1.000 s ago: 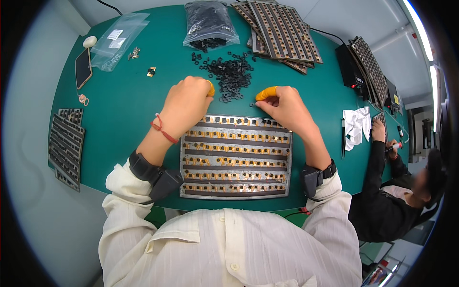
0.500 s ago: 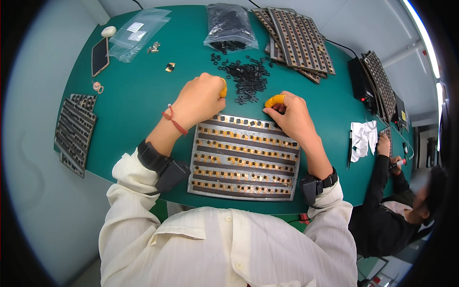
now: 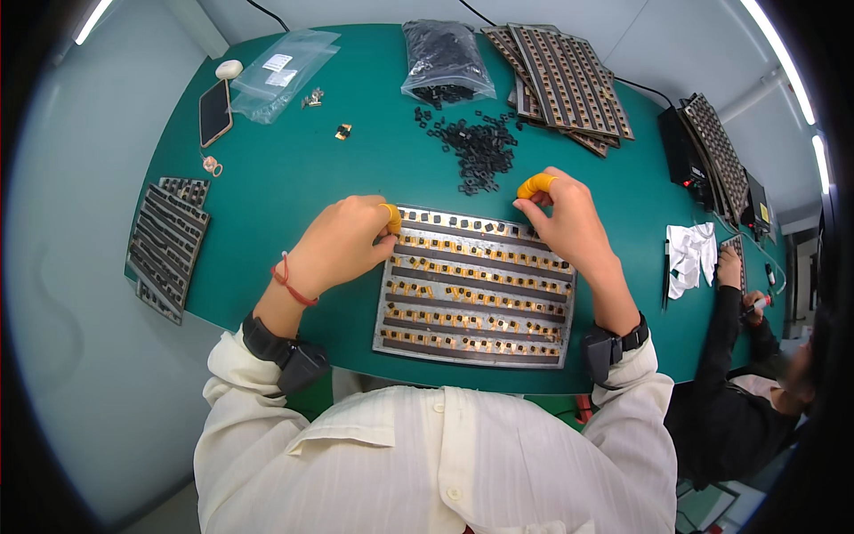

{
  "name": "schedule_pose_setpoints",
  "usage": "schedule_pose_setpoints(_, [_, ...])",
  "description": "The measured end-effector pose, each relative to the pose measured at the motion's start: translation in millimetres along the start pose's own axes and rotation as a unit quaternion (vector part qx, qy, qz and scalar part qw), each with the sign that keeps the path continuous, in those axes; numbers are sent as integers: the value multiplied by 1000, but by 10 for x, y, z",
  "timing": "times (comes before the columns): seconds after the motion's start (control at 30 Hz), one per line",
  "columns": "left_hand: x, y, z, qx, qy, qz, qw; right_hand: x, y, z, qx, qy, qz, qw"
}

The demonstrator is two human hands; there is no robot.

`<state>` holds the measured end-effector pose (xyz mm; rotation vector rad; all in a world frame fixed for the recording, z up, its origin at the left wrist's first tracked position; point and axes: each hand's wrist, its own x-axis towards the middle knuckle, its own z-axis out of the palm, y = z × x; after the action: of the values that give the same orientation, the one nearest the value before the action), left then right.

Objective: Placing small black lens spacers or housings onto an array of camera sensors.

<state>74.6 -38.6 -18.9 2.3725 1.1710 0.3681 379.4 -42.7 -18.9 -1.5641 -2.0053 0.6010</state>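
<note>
Fingers of both hands pinch together, contents unclear, over the component tray (image 3: 476,289).

I look down on a green surface (image 3: 294,178) that fills the middle of the view. Pale grey walls (image 3: 71,267) rise on the left and along the top. Bright strip lights (image 3: 783,53) glow at the upper right, another at the upper left corner (image 3: 92,18). Black cables (image 3: 267,12) trail over the far edge.

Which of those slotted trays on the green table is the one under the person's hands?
The metal tray with gold parts, directly before the person; the dark trays lie aside, untouched.
</note>
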Motion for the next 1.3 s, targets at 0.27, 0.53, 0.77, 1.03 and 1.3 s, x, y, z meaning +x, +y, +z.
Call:
schedule_pose_setpoints(0.27, [-53,62,62,50,38,18,998,-628,38,-367,-36,10,2,999])
schedule_pose_setpoints(0.53, [-253,241,202,132,28,1,991,-970,255,-206,-38,33,2,999])
schedule_pose_setpoints(0.77, [-152,178,-13,94,-57,-48,993,-958,216,-113,-70,47,-25,996])
schedule_pose_setpoints(1.03, [477,-2,-64,-104,56,-5,993,-943,-9,-149,-162,-32,48,985])
schedule_pose_setpoints(1.3, [891,59,365,-99,45,-55,992,-457,-6,-438,-109,-172,66,977])
